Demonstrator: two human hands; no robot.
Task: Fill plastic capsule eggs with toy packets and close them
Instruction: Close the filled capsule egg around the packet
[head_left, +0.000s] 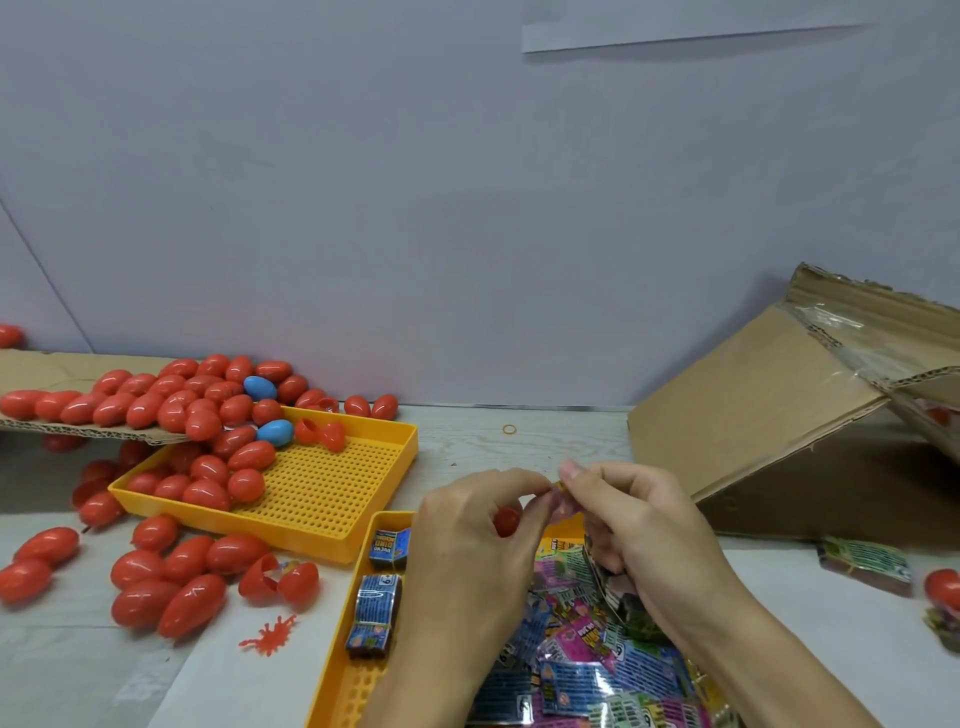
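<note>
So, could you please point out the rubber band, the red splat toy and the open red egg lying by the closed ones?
rubber band (509, 429), head view, its ring.
red splat toy (270, 637), head view, its body.
open red egg (279, 578), head view, the hinge between its halves.

Small packing or assembly workstation. A plain surface set against a bare wall carries loose red eggs in bulk, two yellow perforated trays, a heap of printed toy packets, banded packet bundles and an opened cardboard box.
</note>
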